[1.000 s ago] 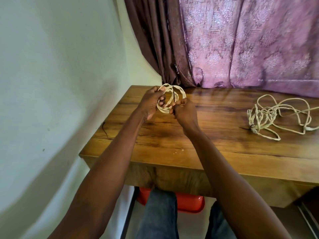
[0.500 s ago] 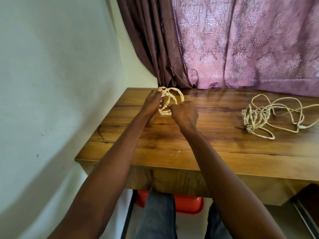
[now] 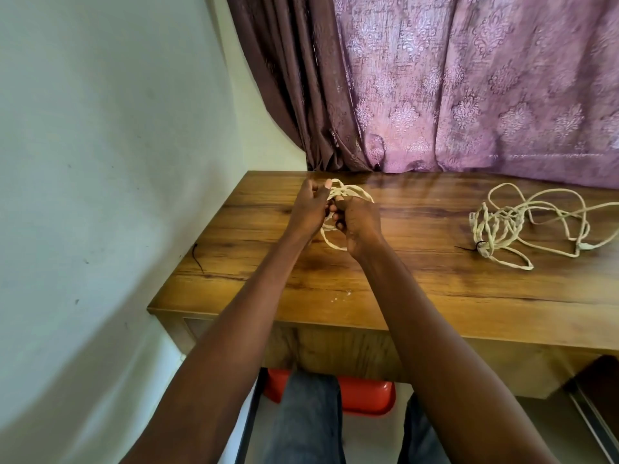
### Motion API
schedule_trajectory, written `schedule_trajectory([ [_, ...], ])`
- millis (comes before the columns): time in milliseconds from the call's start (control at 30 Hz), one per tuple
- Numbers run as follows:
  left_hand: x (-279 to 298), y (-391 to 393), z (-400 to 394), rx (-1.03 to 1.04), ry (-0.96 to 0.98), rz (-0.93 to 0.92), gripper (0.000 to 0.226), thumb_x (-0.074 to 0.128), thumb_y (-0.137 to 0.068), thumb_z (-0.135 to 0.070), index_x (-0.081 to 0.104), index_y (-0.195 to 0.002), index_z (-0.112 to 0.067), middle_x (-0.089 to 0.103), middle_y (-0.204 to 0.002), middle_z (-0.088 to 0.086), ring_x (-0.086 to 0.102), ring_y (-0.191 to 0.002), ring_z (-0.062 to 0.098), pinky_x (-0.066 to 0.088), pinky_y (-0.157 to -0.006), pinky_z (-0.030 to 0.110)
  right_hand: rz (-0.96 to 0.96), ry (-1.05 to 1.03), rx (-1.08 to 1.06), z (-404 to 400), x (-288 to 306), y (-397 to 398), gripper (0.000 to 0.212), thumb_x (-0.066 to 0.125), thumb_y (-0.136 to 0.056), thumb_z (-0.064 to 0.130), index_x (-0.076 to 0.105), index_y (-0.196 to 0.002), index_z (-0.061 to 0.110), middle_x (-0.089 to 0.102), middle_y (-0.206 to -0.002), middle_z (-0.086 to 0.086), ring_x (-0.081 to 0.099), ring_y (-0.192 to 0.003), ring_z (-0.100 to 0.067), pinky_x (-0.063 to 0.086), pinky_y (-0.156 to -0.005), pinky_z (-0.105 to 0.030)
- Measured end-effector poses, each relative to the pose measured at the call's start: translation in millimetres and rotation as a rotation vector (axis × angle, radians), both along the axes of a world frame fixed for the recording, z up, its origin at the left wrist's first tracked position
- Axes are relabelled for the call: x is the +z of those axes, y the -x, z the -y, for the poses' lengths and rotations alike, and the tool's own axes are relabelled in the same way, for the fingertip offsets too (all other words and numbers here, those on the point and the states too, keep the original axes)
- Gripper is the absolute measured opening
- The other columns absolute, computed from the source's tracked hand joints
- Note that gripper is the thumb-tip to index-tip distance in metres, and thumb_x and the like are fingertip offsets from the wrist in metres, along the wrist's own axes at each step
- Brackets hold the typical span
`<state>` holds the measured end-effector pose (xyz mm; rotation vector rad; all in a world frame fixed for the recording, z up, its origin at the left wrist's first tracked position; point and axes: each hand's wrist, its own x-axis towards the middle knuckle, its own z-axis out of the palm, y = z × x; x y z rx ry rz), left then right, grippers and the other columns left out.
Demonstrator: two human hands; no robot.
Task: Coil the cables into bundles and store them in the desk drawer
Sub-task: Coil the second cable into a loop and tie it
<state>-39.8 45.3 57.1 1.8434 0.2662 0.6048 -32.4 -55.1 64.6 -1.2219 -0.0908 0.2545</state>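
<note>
A small coil of cream cable (image 3: 351, 195) is held above the back left of the wooden desk (image 3: 418, 283). My left hand (image 3: 310, 209) grips the coil's left side, thumb up. My right hand (image 3: 360, 226) is curled round the coil's right side, and a loop hangs below it. My fingers hide the middle of the coil. A second cream cable (image 3: 522, 226) lies loose and tangled on the desk at the right, partly twisted, with a dark tie at its lower end. The desk's front panel (image 3: 351, 349) shows below the top.
A pale wall stands close on the left, and a purple patterned curtain (image 3: 469, 88) hangs behind the desk. A thin dark tie (image 3: 198, 259) lies at the desk's left edge. Under the desk are my legs and a red stool (image 3: 365, 396).
Both hands have stayed on the coil and shifted slightly lower toward the desk. The right hand's fingers have turned around the coil. The loose cable has not moved.
</note>
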Motion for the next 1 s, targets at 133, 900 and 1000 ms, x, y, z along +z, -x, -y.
schedule_trajectory([
  [133, 1.9, 2.8, 3.6, 0.076, -0.166, 0.090, 0.023, 0.044, -0.104, -0.035, 0.043, -0.112, -0.014, 0.060, -0.096, -0.001, 0.059, -0.080, 0.007, 0.045, -0.060, 0.022, 0.006, -0.100, 0.047, -0.2, -1.0, -1.5, 0.011, 0.057, -0.094, 0.003, 0.068, -0.094, 0.002, 0.062, -0.067, -0.003, 0.052, -0.053, -0.008, 0.040, -0.049, -0.021],
  [900, -5.6, 10.6, 21.8, 0.265, 0.415, 0.091, 0.011, 0.070, -0.089, -0.020, 0.069, -0.088, -0.009, 0.073, -0.083, 0.006, 0.068, -0.078, 0.020, 0.056, -0.070, 0.036, -0.260, -0.278, 0.002, -17.2, -12.0, -9.4, 0.017, 0.061, -0.089, 0.001, 0.064, -0.074, 0.008, 0.055, -0.049, 0.002, 0.044, -0.042, -0.006, 0.035, -0.040, -0.017],
  [1000, -2.4, 10.3, 24.7, 0.273, 0.523, 0.062, 0.008, 0.070, -0.088, -0.014, 0.070, -0.083, -0.009, 0.072, -0.078, 0.006, 0.065, -0.070, 0.019, 0.054, -0.064, 0.035, -0.261, -0.286, 0.004, -17.7, -12.8, -7.9, 0.017, 0.059, -0.090, 0.001, 0.064, -0.076, 0.008, 0.052, -0.052, 0.001, 0.043, -0.040, -0.006, 0.035, -0.039, -0.017],
])
